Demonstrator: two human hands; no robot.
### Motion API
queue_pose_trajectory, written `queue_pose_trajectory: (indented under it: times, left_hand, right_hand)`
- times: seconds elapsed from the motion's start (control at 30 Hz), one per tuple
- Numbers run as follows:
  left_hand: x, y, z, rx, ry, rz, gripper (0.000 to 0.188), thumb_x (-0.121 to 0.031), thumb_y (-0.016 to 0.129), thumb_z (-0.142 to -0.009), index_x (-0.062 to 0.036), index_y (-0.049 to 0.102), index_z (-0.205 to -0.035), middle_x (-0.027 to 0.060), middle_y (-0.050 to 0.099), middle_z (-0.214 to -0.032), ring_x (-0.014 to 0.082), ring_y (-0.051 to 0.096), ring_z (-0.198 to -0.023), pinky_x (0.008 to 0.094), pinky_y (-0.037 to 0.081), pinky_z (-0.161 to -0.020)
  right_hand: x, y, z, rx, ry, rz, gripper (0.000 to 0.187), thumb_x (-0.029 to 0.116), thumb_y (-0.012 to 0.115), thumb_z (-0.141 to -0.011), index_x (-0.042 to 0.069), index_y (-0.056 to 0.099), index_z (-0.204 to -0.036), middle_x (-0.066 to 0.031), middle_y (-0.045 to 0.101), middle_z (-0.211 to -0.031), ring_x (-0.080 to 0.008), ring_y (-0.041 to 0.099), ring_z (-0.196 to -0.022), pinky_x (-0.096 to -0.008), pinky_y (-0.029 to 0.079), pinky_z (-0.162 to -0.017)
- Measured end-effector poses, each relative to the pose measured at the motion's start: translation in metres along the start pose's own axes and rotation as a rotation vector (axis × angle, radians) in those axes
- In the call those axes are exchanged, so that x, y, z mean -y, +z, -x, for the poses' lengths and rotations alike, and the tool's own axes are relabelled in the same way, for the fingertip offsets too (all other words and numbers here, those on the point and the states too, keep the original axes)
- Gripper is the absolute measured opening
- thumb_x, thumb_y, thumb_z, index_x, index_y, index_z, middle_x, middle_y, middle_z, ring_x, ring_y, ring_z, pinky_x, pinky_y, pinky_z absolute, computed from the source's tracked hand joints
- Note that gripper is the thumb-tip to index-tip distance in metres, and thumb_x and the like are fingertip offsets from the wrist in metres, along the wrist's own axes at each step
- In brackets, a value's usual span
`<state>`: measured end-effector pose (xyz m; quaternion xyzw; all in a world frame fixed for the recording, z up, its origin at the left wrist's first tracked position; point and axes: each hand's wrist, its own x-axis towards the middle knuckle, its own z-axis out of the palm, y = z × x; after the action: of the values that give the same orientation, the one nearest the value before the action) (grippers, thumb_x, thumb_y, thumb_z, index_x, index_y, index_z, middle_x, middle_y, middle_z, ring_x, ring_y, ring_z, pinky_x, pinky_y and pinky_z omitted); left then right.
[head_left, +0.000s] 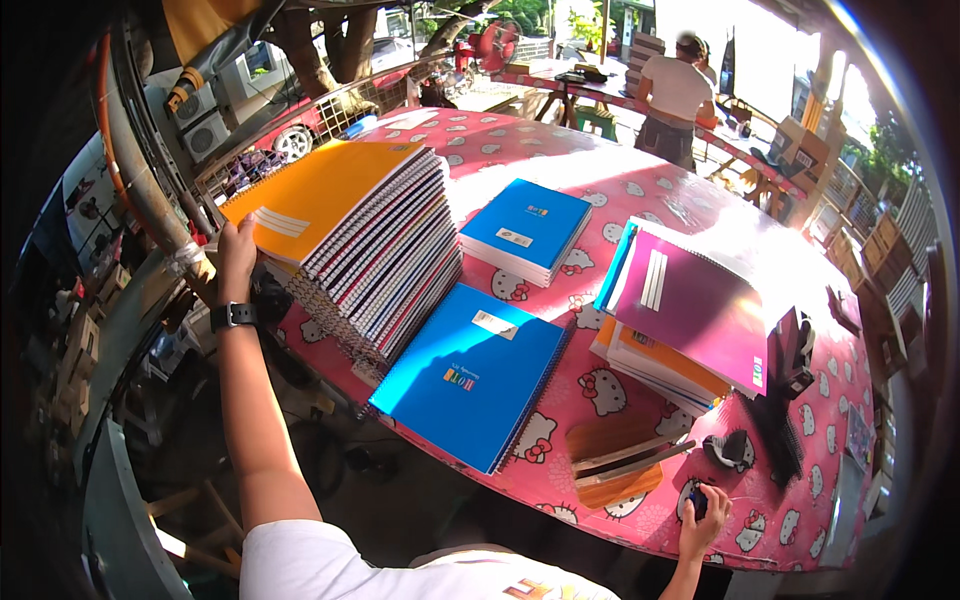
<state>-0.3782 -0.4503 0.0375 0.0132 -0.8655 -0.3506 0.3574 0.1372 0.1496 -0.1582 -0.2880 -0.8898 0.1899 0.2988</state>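
Observation:
A tall stack of spiral notebooks (385, 265) stands at the left of the table, with an orange notebook (335, 185) on top. My left hand (237, 248) grips the near left corner of that orange notebook; some of its fingers are hidden. At the table's near right edge, my right hand (709, 515) is closed around a small dark blue object (698, 503), too covered to name. Against the stack's right side lies a blue spiral notebook (465, 375). Beyond it sits a short pile of smaller blue notebooks (525, 225).
A purple notebook (690, 300) tops another pile at the right. Near my right hand are a wooden block with slots (610, 480), a black-and-white roll (730, 450) and a black device (785, 370). The pink patterned tablecloth (600, 395) covers the table. Farther off, a person (677, 100) stands at another table.

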Motion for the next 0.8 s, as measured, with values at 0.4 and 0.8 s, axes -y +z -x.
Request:
queue_pose_trajectory:
  times: [0.4, 0.8]
  left_hand:
    - [-0.112, -0.005, 0.077, -0.321, 0.406, -0.098, 0.069, -0.044, 0.06, -0.082, 0.005, 0.04, -0.127, 0.0263, 0.046, -0.124, 0.0346, 0.045, -0.117, 0.0413, 0.036, -0.096]
    - [-0.159, 0.02, 0.132, 0.023, 0.682, -0.454, 0.032, -0.02, 0.051, -0.089, -0.0043, 0.057, -0.116, 0.0149, 0.059, -0.115, 0.0292, 0.056, -0.106, 0.0357, 0.045, -0.088]
  right_hand:
    - [-0.004, -0.004, -0.003, 0.003, -0.073, 0.028, 0.032, 0.007, 0.065, -0.066, 0.006, 0.058, -0.097, -0.0103, 0.056, -0.1, -0.0288, 0.049, -0.096, -0.0388, 0.036, -0.088]
    - [-0.005, -0.003, -0.002, -0.033, -0.089, -0.011, 0.03, 0.008, 0.066, -0.067, 0.006, 0.059, -0.096, -0.01, 0.057, -0.099, -0.0291, 0.05, -0.096, -0.0391, 0.037, -0.088]
